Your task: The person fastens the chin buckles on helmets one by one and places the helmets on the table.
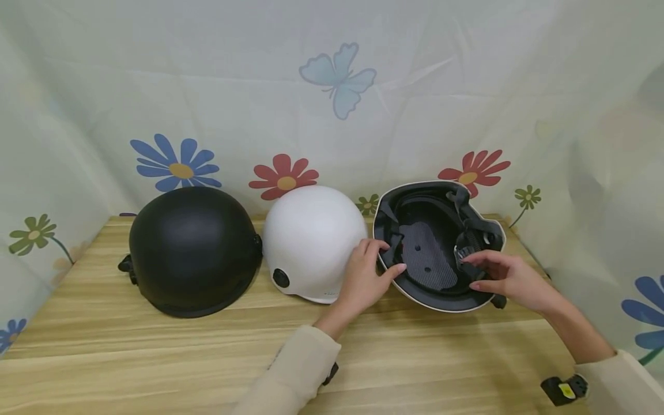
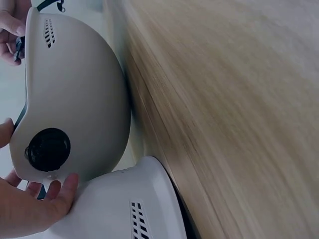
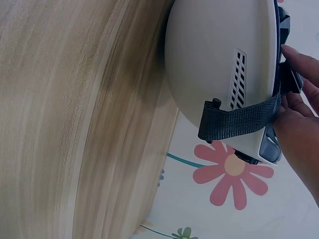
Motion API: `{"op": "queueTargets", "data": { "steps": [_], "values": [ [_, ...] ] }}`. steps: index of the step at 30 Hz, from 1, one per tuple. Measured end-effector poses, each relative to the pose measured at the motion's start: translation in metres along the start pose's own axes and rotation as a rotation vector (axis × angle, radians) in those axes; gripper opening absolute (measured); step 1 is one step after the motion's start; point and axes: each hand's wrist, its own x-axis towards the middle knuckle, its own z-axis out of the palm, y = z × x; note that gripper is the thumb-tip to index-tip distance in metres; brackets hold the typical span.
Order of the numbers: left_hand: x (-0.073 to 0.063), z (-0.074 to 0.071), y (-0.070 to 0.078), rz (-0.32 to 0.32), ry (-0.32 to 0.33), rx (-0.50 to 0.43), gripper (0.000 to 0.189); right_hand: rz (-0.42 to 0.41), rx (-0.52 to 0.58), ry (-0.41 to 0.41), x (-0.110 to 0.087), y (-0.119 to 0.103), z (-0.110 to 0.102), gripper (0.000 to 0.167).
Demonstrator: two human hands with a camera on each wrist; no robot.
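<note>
A cream-white helmet lies upturned at the right, its black padded lining facing up. My left hand grips its left rim, with the thumb reaching over the edge. The left wrist view shows those fingertips beside the round black vent. Over the opposite side, my right hand pinches the black chin strap near its buckle. From the right wrist, the webbing strap hangs in a loop over the shell, below the right hand.
A second white helmet sits dome up, close against the upturned one. Left of it stands a matte black helmet. They rest on a wood-grain table, backed by a flower-printed cloth.
</note>
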Motion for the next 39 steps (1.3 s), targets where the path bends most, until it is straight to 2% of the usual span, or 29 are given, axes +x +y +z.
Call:
{"op": "queueTargets", "data": {
  "steps": [6,12,17,23,27,33,39],
  "values": [
    [0.0008,0.0016,-0.0012,0.018,-0.001,0.028,0.040,-0.005,-0.013,0.015,-0.0007,-0.0007,0.0000,0.038],
    [0.0007,0.0031,-0.0027,0.072,-0.004,-0.035,0.035,0.011,0.001,0.028,-0.0002,-0.0031,-0.0009,0.037],
    [0.0029,0.0038,-0.0012,0.092,0.033,-0.093,0.030,0.014,0.033,0.017,0.0014,-0.0057,-0.0025,0.037],
    [0.0046,0.0008,0.0027,0.045,0.091,-0.255,0.029,0.014,0.029,0.029,0.0019,-0.0035,-0.0033,0.037],
    [0.0041,0.0002,0.0018,0.002,0.096,-0.338,0.024,0.004,0.042,0.037,0.0012,-0.0012,-0.0044,0.036],
    [0.0032,-0.0001,0.0011,-0.029,0.079,-0.318,0.026,-0.005,0.041,0.049,0.0016,-0.0010,-0.0051,0.036],
    [0.0031,-0.0014,0.0015,-0.030,0.111,-0.304,0.012,-0.015,0.103,0.037,0.0014,-0.0009,-0.0056,0.036]
  ]
}}
